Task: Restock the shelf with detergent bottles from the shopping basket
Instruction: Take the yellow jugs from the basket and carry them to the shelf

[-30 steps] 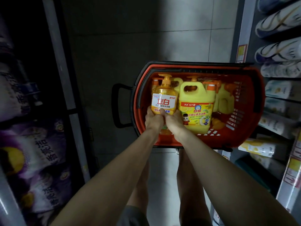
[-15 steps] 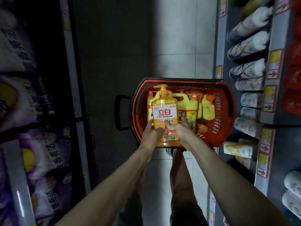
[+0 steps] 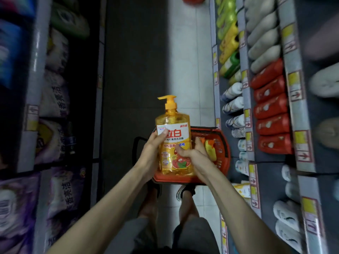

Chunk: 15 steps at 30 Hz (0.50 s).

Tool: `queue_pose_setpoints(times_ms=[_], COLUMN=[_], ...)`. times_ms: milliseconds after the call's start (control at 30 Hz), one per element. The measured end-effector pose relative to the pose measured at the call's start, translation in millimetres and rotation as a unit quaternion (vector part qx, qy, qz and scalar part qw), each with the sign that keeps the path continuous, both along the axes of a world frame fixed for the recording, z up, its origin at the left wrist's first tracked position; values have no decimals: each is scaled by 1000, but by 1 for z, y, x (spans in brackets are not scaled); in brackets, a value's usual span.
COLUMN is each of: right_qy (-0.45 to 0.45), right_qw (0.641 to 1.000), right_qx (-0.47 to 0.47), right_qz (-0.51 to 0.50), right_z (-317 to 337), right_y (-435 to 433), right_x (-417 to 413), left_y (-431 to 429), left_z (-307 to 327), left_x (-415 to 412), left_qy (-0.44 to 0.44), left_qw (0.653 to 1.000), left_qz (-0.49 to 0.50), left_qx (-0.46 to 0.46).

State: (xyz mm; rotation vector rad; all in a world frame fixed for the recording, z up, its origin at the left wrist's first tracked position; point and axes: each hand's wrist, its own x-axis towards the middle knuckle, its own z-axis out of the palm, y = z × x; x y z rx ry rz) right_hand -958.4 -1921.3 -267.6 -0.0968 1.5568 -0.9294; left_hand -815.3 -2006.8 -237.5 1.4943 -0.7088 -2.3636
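Head view: the left hand (image 3: 152,151) and right hand (image 3: 192,153) hold the detergent bottle (image 3: 173,143) upright above the shopping basket (image 3: 222,147), fingers (image 3: 198,143) curled round its sides. Carry it level, pump up, to the right-hand shelf (image 3: 244,70); blur probably hides any free slot.

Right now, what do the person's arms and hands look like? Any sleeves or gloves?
The left arm and right arm are bare, with no sleeves showing. The left hand and right hand wear no gloves, and I see no watch, bracelet or rings.
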Motion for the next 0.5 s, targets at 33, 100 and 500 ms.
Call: queue_pose_setpoints(times_ms=[33, 100, 500], right_qy=[4, 14, 103], right_qw=[1000, 999, 977], right_qx=[-10, -29, -184], right_qz=[-4, -3, 44], right_z=[18, 57, 246], right_y=[-4, -11, -38], right_x=[2, 5, 23], left_y=[-4, -10, -32], left_z=[19, 58, 232], left_x=[2, 7, 49], left_qy=[6, 20, 98], left_qw=[1000, 999, 979], left_qz=[-2, -2, 1], left_qx=[-16, -45, -181])
